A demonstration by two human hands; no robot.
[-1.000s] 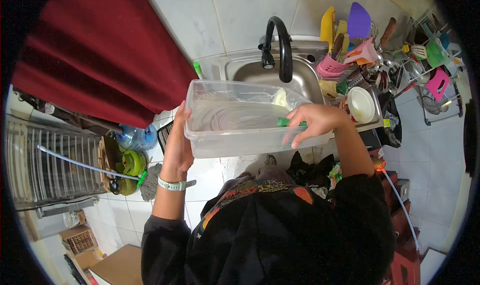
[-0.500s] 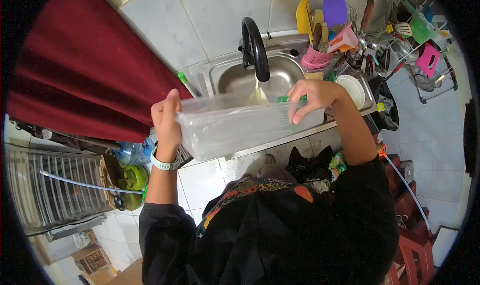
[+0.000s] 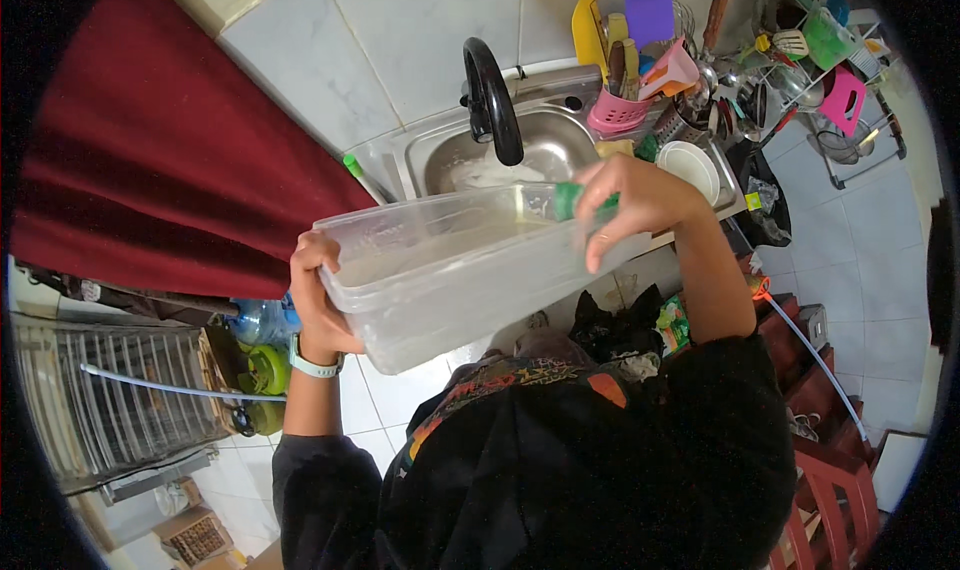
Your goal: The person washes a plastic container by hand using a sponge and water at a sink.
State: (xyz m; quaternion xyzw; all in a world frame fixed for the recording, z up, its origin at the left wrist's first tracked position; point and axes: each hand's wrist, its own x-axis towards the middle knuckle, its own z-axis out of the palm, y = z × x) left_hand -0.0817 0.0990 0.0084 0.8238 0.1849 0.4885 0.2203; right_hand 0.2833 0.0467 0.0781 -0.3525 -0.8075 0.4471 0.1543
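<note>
A large clear plastic container (image 3: 470, 300), rectangular and deep, is held tilted in front of the sink. My left hand (image 3: 322, 290) grips its left end, fingers over the rim and thumb below. At the right end my right hand (image 3: 625, 205), smeared by motion, is closed around a green scouring pad (image 3: 568, 201) pressed inside the container near its rim. Cloudy wet film coats the container's walls. Behind it stands the steel sink (image 3: 430, 160) with white suds in the basin, beneath a black curved faucet (image 3: 490, 100).
Right of the basin, a pink basket (image 3: 618, 113) holds spatulas and utensils, with white plates (image 3: 690, 170) nearby. A dark red curtain (image 3: 170, 160) hangs at the left. Black plastic bags (image 3: 620, 330) lie on the floor below the counter. A dish rack with strainers stands far right.
The container has swung lower on its left side and tipped so its inside shows more. My left hand has moved down slightly. My right hand stays at the right end with the green pad.
</note>
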